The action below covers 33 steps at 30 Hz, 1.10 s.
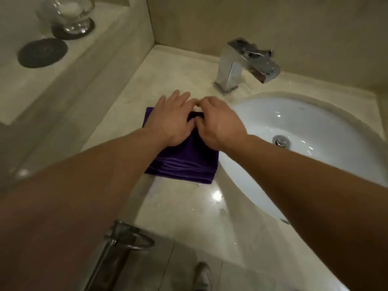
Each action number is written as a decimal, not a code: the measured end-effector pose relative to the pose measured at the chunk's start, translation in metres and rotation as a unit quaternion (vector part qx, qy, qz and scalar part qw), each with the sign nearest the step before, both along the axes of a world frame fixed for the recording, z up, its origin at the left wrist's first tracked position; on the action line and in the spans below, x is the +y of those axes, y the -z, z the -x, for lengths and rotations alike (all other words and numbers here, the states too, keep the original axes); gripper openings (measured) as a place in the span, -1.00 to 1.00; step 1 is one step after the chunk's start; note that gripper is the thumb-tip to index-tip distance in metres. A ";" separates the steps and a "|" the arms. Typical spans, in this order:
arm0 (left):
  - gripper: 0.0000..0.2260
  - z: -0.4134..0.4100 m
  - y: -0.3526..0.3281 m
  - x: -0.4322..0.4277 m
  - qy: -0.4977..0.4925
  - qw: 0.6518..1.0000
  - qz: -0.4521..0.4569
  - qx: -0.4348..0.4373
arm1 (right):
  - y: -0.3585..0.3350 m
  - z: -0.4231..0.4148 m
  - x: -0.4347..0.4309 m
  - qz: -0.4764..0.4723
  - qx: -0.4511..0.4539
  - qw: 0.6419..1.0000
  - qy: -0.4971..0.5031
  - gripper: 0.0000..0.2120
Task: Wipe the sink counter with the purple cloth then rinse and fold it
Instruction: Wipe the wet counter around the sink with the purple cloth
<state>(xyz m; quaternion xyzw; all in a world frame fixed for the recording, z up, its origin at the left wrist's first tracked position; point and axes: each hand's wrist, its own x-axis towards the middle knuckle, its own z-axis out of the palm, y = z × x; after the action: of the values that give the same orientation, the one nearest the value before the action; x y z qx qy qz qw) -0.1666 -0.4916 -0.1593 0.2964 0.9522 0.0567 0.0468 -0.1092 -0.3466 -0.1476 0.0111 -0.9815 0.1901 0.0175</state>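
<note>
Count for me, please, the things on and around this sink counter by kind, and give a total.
purple cloth: 1
dark round mats: 2
glass bowl: 1
faucet: 1
sink basin: 1
metal towel ring: 1
Total: 7

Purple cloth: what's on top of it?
Both hands sit on the purple cloth: left hand flat, right hand pinching a fold. The cloth under them is covered.
</note>
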 end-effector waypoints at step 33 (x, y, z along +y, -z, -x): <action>-0.46 -0.280 0.020 0.073 0.056 0.996 0.064 -0.036 | 0.035 -0.310 0.057 -0.066 -0.068 0.993 0.071 -0.47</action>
<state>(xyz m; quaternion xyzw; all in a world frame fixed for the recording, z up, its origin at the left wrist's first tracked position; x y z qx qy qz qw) 0.1139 -0.4186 -0.1794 0.3432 0.9336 0.0039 0.1031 0.2004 -0.2893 -0.1822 -0.0701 -0.9892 0.1230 -0.0364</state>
